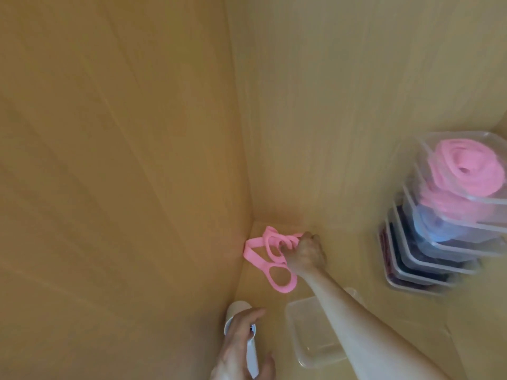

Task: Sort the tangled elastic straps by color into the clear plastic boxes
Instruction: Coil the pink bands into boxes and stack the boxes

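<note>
A stack point(419, 260) of filled boxes stands well right of the right hand point(307, 255); an empty box point(307, 344) lies beside its forearm. Its curled fingers grip the pink strap point(255, 249); the left hand point(238, 341) loosely wraps a tube point(238, 307).

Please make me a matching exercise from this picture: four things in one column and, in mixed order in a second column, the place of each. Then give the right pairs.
Column one
1. loose pink straps
2. empty clear box
3. stack of boxes
4. white object

Column two
A. partly under the right forearm
B. held by the left hand
C. in the wooden corner, gripped by the right hand
D. at the far right, with pink straps in the top box

Pairs: 1-C, 2-A, 3-D, 4-B
</note>
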`<act>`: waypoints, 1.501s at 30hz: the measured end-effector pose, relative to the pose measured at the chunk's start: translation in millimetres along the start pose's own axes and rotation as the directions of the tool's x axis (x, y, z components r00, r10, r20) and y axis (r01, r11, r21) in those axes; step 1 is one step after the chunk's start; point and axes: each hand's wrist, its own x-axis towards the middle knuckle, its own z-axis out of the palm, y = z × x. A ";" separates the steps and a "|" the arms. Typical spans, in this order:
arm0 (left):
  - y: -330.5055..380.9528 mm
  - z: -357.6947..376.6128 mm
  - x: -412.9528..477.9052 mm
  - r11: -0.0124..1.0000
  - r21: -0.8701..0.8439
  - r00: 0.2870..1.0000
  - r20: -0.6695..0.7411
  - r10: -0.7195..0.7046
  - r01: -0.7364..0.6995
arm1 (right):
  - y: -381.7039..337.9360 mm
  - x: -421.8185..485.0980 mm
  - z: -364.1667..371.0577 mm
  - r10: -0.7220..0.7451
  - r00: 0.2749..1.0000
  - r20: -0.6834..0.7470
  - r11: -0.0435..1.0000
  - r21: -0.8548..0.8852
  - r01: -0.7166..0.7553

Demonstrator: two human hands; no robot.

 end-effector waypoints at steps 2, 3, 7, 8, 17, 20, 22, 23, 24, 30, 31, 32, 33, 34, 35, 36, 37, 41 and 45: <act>-7.9 -0.8 -4.4 0.971 -0.173 0.985 0.030 0.171 -0.163 | -4.8 0.5 10.3 -0.010 1.000 -0.028 0.999 -0.043 0.009; -14.6 -0.4 -4.2 0.974 -0.172 0.986 0.052 0.158 -0.147 | -5.8 0.5 14.6 -0.019 1.000 -0.023 0.997 -0.082 0.017; -5.5 17.9 -12.4 0.959 0.011 0.950 -0.138 0.281 -0.282 | -6.5 -0.3 16.1 -0.023 0.999 -0.022 0.992 -0.123 0.021; -5.0 24.2 -14.5 0.944 0.051 0.926 -0.187 0.328 -0.325 | -6.4 0.8 13.0 -0.027 0.999 -0.026 0.994 -0.107 0.024; 19.0 27.7 8.5 0.968 -0.042 0.967 -0.076 0.245 -0.249 | -3.1 1.2 -63.0 0.042 0.987 0.156 0.807 0.577 -0.126; 28.1 28.8 10.4 0.936 -0.049 0.931 -0.132 0.339 -0.347 | -5.8 -1.4 -97.5 0.010 0.983 0.183 0.744 0.656 -0.130; 38.4 28.9 15.8 0.930 -0.081 0.929 -0.124 0.347 -0.358 | -9.4 -6.9 -117.4 -0.023 0.980 0.196 0.688 0.714 -0.126; 44.3 28.6 20.4 0.924 -0.111 0.928 -0.123 0.352 -0.366 | -11.1 -10.0 -126.2 -0.045 0.976 0.212 0.650 0.749 -0.133; 50.8 28.0 25.0 0.920 -0.140 0.929 -0.121 0.350 -0.365 | -12.9 -13.8 -134.8 -0.069 0.970 0.232 0.604 0.784 -0.144; 106.6 28.1 46.7 0.882 -0.237 0.912 -0.146 0.383 -0.408 | -19.0 -43.0 -181.0 -0.202 0.933 0.298 0.353 0.911 -0.214; 116.1 29.6 51.3 0.872 -0.240 0.904 -0.152 0.400 -0.427 | -19.7 -48.4 -185.7 -0.217 0.930 0.296 0.335 0.918 -0.214; 126.6 32.1 55.8 0.861 -0.241 0.894 -0.146 0.423 -0.447 | -21.2 -53.6 -191.1 -0.229 0.930 0.288 0.330 0.921 -0.205; 136.8 34.6 59.4 0.854 -0.238 0.887 -0.127 0.445 -0.463 | -22.6 -59.0 -195.6 -0.240 0.929 0.282 0.333 0.923 -0.194; 146.1 37.4 63.1 0.848 -0.240 0.881 -0.101 0.463 -0.473 | -24.8 -64.3 -199.4 -0.250 0.927 0.278 0.333 0.924 -0.188; 155.8 39.8 66.1 0.840 -0.249 0.874 -0.080 0.479 -0.483 | -26.7 -69.5 -204.3 -0.260 0.927 0.272 0.330 0.927 -0.179; 162.8 42.0 68.7 0.834 -0.257 0.870 -0.068 0.489 -0.489 | -28.1 -73.7 -207.7 -0.265 0.927 0.267 0.324 0.930 -0.175; 170.3 43.8 71.4 0.829 -0.256 0.864 -0.066 0.499 -0.498 | -29.5 -77.2 -213.2 -0.270 0.930 0.251 0.312 0.936 -0.162; 189.9 40.2 78.9 0.829 -0.211 0.853 -0.061 0.518 -0.518 | -28.7 -85.7 -233.6 -0.315 0.937 0.150 0.246 0.967 -0.072; 214.8 30.4 78.1 0.801 -0.192 0.818 -0.021 0.575 -0.567 | -28.0 -87.5 -254.8 -0.346 0.935 0.082 0.266 0.964 0.014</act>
